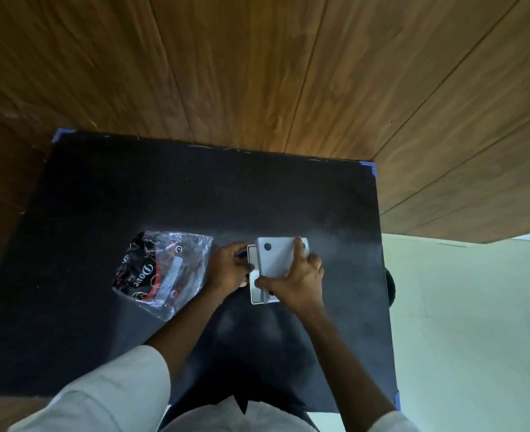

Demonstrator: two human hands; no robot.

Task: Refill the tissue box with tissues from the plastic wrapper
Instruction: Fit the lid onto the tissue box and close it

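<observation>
We grip the tissue box [276, 260] in both hands, left hand [228, 269] and right hand [298, 280], the plastic wrapper [164, 269] lying slack beside our left, so refilling seems nearly done.

You see a black worktop [195, 198] with blue tape corners [370, 167]. The tissue box [275, 260] is white with a black dot. The plastic wrapper [164, 269] is clear with black, red and white print.

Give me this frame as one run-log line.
left hand: at tissue box left edge | right hand: on box top | plastic wrapper: on mat, left of box, untouched
</observation>
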